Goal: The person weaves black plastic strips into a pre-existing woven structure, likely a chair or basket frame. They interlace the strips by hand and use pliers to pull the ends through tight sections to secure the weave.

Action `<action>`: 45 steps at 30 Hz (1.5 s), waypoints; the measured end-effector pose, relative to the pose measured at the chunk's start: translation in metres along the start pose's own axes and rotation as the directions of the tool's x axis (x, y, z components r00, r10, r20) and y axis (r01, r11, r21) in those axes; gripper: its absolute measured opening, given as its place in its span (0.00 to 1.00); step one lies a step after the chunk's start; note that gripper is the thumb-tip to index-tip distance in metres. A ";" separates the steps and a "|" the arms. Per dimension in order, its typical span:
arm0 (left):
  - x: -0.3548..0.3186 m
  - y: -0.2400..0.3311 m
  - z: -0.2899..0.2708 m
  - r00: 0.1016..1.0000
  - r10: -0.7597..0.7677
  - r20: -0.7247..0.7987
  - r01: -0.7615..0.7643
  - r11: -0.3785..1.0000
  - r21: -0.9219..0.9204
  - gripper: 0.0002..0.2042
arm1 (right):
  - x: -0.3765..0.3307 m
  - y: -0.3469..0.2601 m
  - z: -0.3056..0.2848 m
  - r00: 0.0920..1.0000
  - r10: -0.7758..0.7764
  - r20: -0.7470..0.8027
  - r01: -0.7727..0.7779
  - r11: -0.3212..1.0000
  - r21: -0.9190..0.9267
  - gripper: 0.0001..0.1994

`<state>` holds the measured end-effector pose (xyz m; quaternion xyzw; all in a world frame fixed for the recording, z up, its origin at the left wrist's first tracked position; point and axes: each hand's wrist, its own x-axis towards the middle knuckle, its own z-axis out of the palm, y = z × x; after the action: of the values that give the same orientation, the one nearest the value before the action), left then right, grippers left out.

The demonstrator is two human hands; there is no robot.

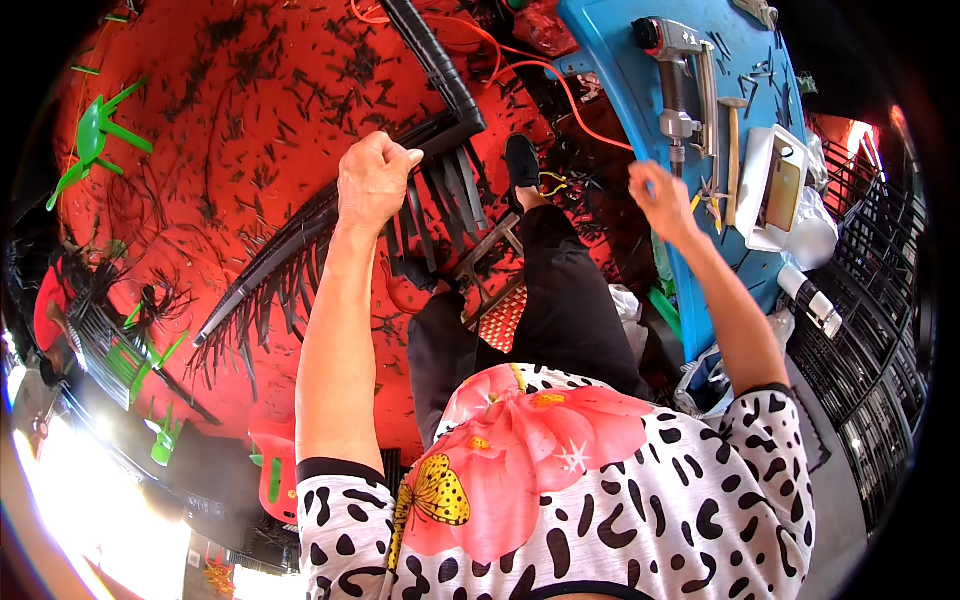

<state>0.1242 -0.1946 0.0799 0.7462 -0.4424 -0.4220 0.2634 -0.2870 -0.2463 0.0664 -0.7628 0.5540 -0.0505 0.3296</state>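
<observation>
My left hand [372,185] is closed in a fist at the corner of a black angled frame [440,130]. The frame's bars look wrapped in flat black strips, and a row of loose strips [455,195] hangs down from its lower bar. What lies inside the left fist is hidden. Over at the left edge of the blue table, my right hand [662,205] is raised with curled fingers, apart from the frame. Whether it pinches something thin cannot be made out. Closest to it are a pneumatic nail gun [675,95] and pliers [710,200] on the table.
The blue table [610,60] also bears a hammer [734,150] and a white tray [765,225] with a phone [783,195]. An orange hose [575,100] runs to the table. Black scraps litter the red floor [260,140]. A green stool [92,135] lies left; black frames [870,380] stack at right.
</observation>
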 end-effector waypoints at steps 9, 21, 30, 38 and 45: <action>-0.003 -0.017 -0.010 0.993 0.115 -0.020 -0.115 0.993 -0.004 0.08 | -0.094 0.055 0.006 0.917 0.390 0.085 -0.388 0.921 -0.038 0.13; -0.006 -0.029 -0.015 0.977 0.208 -0.054 -0.212 0.974 -0.083 0.09 | -0.005 -0.079 0.049 0.998 0.060 -0.026 -0.029 0.770 0.638 0.09; -0.009 -0.013 -0.014 0.984 0.175 -0.023 -0.176 0.983 -0.046 0.11 | 0.078 -0.207 0.123 0.797 0.287 0.531 -0.554 0.001 0.832 0.22; -0.006 -0.016 -0.024 0.996 0.087 0.020 -0.085 0.991 -0.105 0.10 | 0.087 -0.211 0.124 0.862 0.359 0.357 -0.500 0.487 0.716 0.29; -0.008 -0.005 -0.028 0.997 -0.010 0.083 0.016 0.997 -0.074 0.07 | 0.090 -0.213 0.125 0.820 0.346 0.456 -0.572 0.493 0.655 0.31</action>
<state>0.1487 -0.1843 0.0936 0.7206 -0.4319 -0.4705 0.2699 -0.0244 -0.2330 0.0624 -0.3687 0.6126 -0.0888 0.6935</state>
